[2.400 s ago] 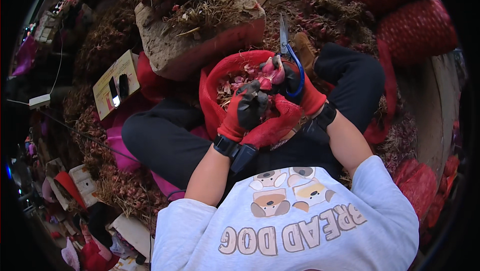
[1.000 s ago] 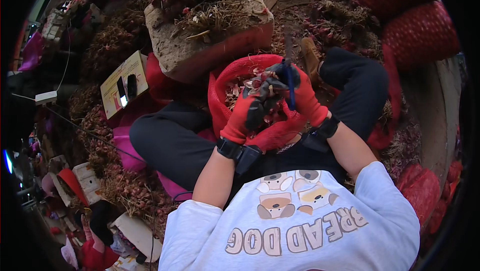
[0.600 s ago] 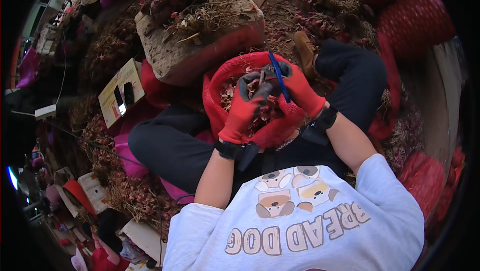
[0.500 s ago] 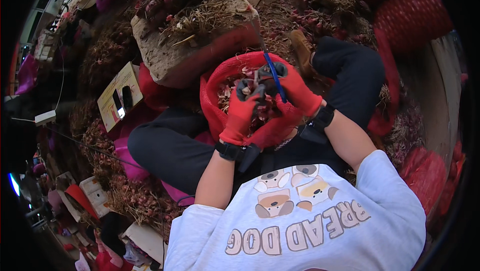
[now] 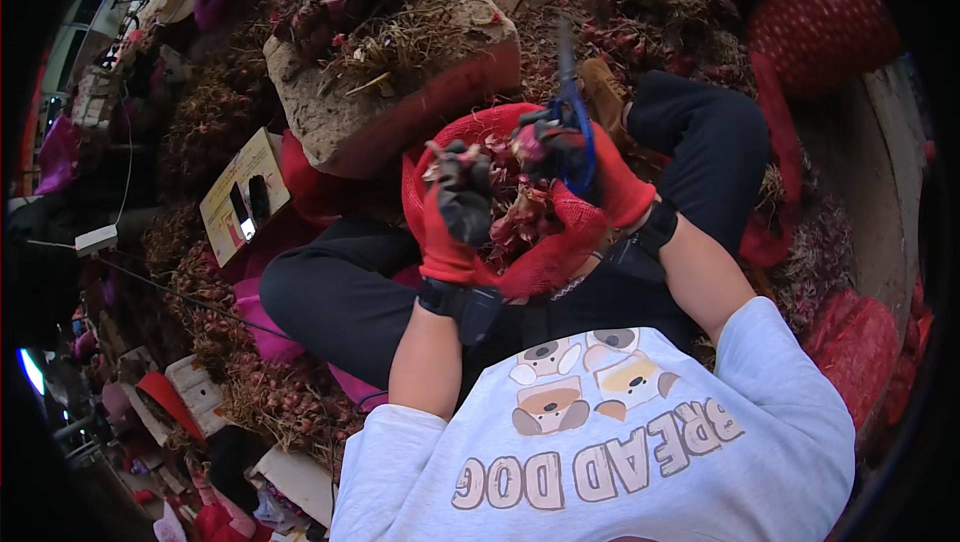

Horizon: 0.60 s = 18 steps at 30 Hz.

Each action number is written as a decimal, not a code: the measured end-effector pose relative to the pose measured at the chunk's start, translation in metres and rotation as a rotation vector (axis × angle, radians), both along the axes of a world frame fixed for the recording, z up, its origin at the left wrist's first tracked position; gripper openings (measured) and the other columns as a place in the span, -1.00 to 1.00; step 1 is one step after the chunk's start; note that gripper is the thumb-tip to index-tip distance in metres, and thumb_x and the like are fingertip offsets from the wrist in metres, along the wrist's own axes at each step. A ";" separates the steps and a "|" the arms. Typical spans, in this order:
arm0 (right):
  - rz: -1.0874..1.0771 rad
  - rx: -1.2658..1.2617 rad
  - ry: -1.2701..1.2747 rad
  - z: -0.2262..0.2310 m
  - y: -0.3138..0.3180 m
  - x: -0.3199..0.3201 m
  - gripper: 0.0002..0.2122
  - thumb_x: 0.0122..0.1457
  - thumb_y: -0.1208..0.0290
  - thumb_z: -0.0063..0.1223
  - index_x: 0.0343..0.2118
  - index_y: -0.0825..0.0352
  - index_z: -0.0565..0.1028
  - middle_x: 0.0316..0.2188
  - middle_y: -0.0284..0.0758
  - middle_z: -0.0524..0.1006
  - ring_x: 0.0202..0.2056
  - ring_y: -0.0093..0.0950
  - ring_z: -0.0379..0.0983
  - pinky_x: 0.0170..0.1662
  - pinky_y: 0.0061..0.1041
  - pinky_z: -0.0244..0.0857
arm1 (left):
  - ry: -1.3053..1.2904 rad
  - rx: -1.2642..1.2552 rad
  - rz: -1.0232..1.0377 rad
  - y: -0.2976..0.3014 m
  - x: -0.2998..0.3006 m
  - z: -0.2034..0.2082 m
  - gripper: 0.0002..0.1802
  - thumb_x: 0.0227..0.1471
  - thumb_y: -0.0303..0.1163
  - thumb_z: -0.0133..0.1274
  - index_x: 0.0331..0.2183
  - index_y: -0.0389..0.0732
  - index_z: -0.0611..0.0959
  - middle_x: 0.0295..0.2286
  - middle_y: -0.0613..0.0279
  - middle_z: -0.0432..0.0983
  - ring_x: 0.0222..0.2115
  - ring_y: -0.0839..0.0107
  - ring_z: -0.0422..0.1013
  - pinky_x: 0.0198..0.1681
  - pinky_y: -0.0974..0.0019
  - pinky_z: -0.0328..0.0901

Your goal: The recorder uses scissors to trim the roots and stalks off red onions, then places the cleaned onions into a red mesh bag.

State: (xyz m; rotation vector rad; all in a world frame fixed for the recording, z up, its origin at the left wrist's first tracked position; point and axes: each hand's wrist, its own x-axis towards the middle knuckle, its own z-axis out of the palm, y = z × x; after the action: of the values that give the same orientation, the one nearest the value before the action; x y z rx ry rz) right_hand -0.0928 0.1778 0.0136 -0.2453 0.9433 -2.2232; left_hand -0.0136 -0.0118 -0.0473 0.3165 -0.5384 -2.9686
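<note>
Both my hands wear red gloves with dark grey palms and work above a red mesh bag (image 5: pixel 418 177) between my legs. My right hand (image 5: pixel 608 170) is closed round blue-handled scissors (image 5: pixel 574 92), whose blades point away from me. A purple-red shallot (image 5: pixel 528 145) sits at the same hand's fingertips. To its left, my left hand (image 5: pixel 455 210) has its palm turned up and its fingers curled, with a small pale and reddish piece at the tips, perhaps a shallot; blur hides its kind. Loose shallots (image 5: pixel 520 220) lie inside the bag.
Beyond the bag, a worn foam block (image 5: pixel 300 107) carries a heap of dried shallot bunches (image 5: pixel 375 27). A yellowish board (image 5: pixel 222 212) with a phone (image 5: pixel 243 212) lies at the left. Full red mesh sacks (image 5: pixel 825 27) stand at far right. More shallot bunches (image 5: pixel 270 382) cover the left ground.
My hands have moved apart; the left shifted left and turned its palm up. The scissors swung to point straight away, and a shallot now shows at my right fingertips.
</note>
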 end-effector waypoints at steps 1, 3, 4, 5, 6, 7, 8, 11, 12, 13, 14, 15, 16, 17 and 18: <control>-0.016 -0.067 0.009 0.002 0.003 -0.005 -0.65 0.17 0.37 -0.06 -0.05 0.47 0.32 -0.32 -0.32 0.41 -0.30 -0.52 0.40 -0.12 -0.44 0.34 | -0.044 0.092 0.022 -0.007 0.001 0.019 -0.74 0.13 -0.41 -0.05 -0.11 -0.22 0.45 -0.24 0.13 0.43 -0.22 0.36 0.38 -0.15 0.39 0.39; -0.052 -0.083 0.032 0.007 0.012 -0.009 -0.67 0.18 0.36 -0.09 -0.04 0.43 0.33 -0.29 -0.30 0.42 -0.24 -0.46 0.41 -0.07 -0.36 0.36 | -0.080 0.126 -0.007 -0.009 -0.002 0.035 -0.74 0.12 -0.42 -0.05 -0.12 -0.22 0.46 -0.23 0.11 0.43 -0.20 0.32 0.39 -0.14 0.35 0.40; -0.075 -0.059 0.015 0.008 0.012 -0.008 -0.64 0.16 0.34 -0.06 -0.04 0.45 0.32 -0.29 -0.30 0.43 -0.25 -0.46 0.43 -0.08 -0.36 0.36 | -0.098 0.141 -0.020 -0.010 -0.002 0.041 -0.74 0.12 -0.42 -0.05 -0.12 -0.21 0.46 -0.23 0.09 0.44 -0.20 0.30 0.39 -0.14 0.34 0.40; -0.099 -0.035 -0.003 0.010 0.011 -0.004 -0.62 0.15 0.32 -0.04 -0.04 0.47 0.31 -0.30 -0.29 0.45 -0.26 -0.47 0.44 -0.08 -0.37 0.36 | -0.066 0.180 -0.038 -0.005 -0.001 0.046 -0.74 0.12 -0.47 -0.08 -0.11 -0.21 0.47 -0.20 0.04 0.43 -0.16 0.25 0.39 -0.09 0.33 0.40; -0.126 -0.002 -0.022 0.012 0.012 -0.001 -0.59 0.14 0.30 -0.01 -0.04 0.48 0.30 -0.30 -0.29 0.46 -0.27 -0.47 0.45 -0.09 -0.38 0.36 | -0.044 0.155 -0.059 -0.001 0.000 0.045 -0.70 0.12 -0.47 -0.09 -0.07 -0.22 0.43 -0.22 0.07 0.44 -0.16 0.25 0.40 -0.06 0.32 0.37; -0.161 0.047 0.027 0.019 0.005 0.000 -0.57 0.11 0.30 0.04 -0.04 0.49 0.31 -0.30 -0.29 0.46 -0.28 -0.48 0.44 -0.11 -0.42 0.36 | -0.023 0.129 -0.080 0.002 0.001 0.043 -0.66 0.13 -0.47 -0.11 -0.02 -0.22 0.39 -0.23 0.09 0.46 -0.15 0.25 0.40 -0.02 0.30 0.34; -0.140 0.022 0.021 0.018 0.003 0.001 -0.57 0.10 0.30 0.06 -0.04 0.48 0.32 -0.31 -0.30 0.46 -0.28 -0.49 0.45 -0.13 -0.43 0.36 | -0.001 0.104 -0.101 0.005 0.002 0.042 -0.62 0.14 -0.47 -0.12 0.02 -0.23 0.35 -0.25 0.11 0.47 -0.15 0.25 0.40 0.02 0.29 0.31; -0.080 -0.009 0.007 0.012 0.003 -0.001 -0.56 0.07 0.30 0.10 -0.04 0.46 0.33 -0.32 -0.31 0.47 -0.28 -0.50 0.45 -0.19 -0.48 0.37 | -0.052 0.210 -0.147 0.004 0.001 0.038 -0.70 0.15 -0.49 -0.15 -0.06 -0.22 0.43 -0.16 0.09 0.44 -0.12 0.25 0.39 -0.03 0.29 0.35; -0.059 0.018 0.001 0.008 0.006 -0.003 -0.57 0.07 0.31 0.11 -0.05 0.45 0.34 -0.32 -0.32 0.47 -0.28 -0.51 0.45 -0.20 -0.49 0.37 | -0.098 0.298 -0.148 0.003 0.000 0.034 -0.74 0.14 -0.50 -0.14 -0.11 -0.20 0.49 -0.13 0.08 0.43 -0.12 0.25 0.39 -0.06 0.30 0.39; -0.038 0.046 -0.005 0.006 0.007 -0.005 -0.58 0.08 0.31 0.11 -0.05 0.45 0.34 -0.32 -0.32 0.47 -0.28 -0.52 0.45 -0.22 -0.51 0.37 | -0.033 0.333 -0.195 0.000 0.000 0.029 -0.75 0.14 -0.48 -0.14 -0.11 -0.20 0.49 -0.13 0.10 0.43 -0.12 0.25 0.39 -0.07 0.29 0.39; -0.041 0.077 -0.009 0.004 0.009 -0.005 -0.59 0.07 0.33 0.11 -0.06 0.44 0.35 -0.33 -0.33 0.47 -0.29 -0.52 0.45 -0.24 -0.53 0.36 | 0.033 0.368 -0.241 -0.005 -0.001 0.023 -0.75 0.15 -0.46 -0.14 -0.12 -0.20 0.50 -0.12 0.12 0.43 -0.12 0.26 0.39 -0.07 0.29 0.39; -0.044 0.110 -0.014 0.007 0.009 -0.003 -0.60 0.07 0.35 0.12 -0.07 0.44 0.36 -0.33 -0.33 0.47 -0.29 -0.53 0.45 -0.25 -0.54 0.36 | 0.097 0.404 -0.287 -0.007 -0.001 0.023 -0.75 0.15 -0.44 -0.14 -0.13 -0.21 0.50 -0.12 0.14 0.43 -0.12 0.26 0.40 -0.08 0.29 0.39; -0.047 0.143 -0.020 0.011 0.009 -0.001 -0.61 0.07 0.36 0.12 -0.08 0.43 0.36 -0.33 -0.34 0.47 -0.30 -0.54 0.45 -0.27 -0.55 0.35 | 0.032 0.397 -0.222 -0.006 -0.001 0.023 -0.75 0.15 -0.42 -0.13 -0.13 -0.20 0.51 -0.11 0.16 0.44 -0.13 0.26 0.40 -0.07 0.27 0.39; -0.059 0.158 0.008 0.016 0.008 0.001 -0.62 0.06 0.38 0.13 -0.08 0.43 0.37 -0.33 -0.34 0.48 -0.31 -0.53 0.45 -0.27 -0.55 0.35 | -0.034 0.389 -0.156 -0.005 0.001 0.023 -0.75 0.15 -0.40 -0.12 -0.13 -0.20 0.51 -0.11 0.17 0.44 -0.14 0.27 0.41 -0.07 0.25 0.38; -0.072 0.171 0.036 0.024 0.004 0.004 -0.62 0.04 0.40 0.14 -0.09 0.43 0.38 -0.34 -0.35 0.48 -0.32 -0.53 0.46 -0.26 -0.54 0.35 | -0.099 0.380 -0.092 -0.002 0.002 0.026 -0.75 0.15 -0.38 -0.11 -0.14 -0.20 0.52 -0.11 0.19 0.44 -0.15 0.27 0.41 -0.06 0.22 0.37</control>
State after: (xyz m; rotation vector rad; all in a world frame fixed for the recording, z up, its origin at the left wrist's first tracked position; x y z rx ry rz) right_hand -0.0884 0.1823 0.0372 -0.1750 1.1717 -2.1930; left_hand -0.0113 -0.0141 -0.0218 0.4846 0.0100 -3.1443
